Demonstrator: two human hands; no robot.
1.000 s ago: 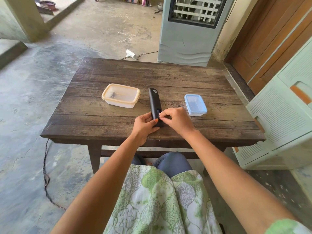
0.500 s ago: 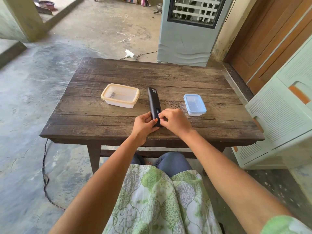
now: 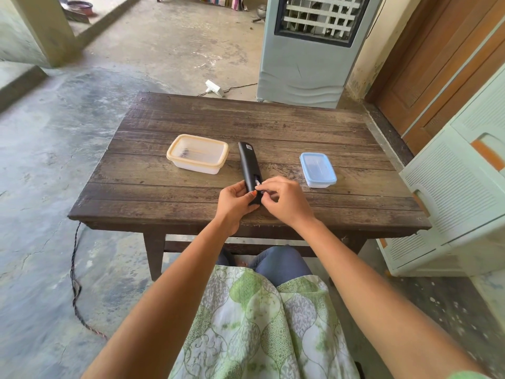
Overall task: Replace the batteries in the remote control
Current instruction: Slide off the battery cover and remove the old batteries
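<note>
A black remote control (image 3: 248, 162) lies face down on the wooden table (image 3: 169, 192), its long axis pointing away from me. Its battery bay near the close end is uncovered. My left hand (image 3: 235, 203) grips the remote's near end from the left. My right hand (image 3: 284, 199) pinches a battery (image 3: 258, 184) at the bay with thumb and fingertips; only its tip shows. Whether the battery sits in the bay or is lifted from it I cannot tell.
A cream-lidded plastic box (image 3: 197, 153) sits left of the remote, with something small and dark inside. A blue-lidded box (image 3: 317, 169) sits to the right. An air cooler (image 3: 311, 47) stands behind the table, a pale plastic drawer cabinet (image 3: 453, 198) at the right.
My right hand's fingers have shifted over the battery bay, and a battery tip shows between them. My left hand and the remote have stayed put.
</note>
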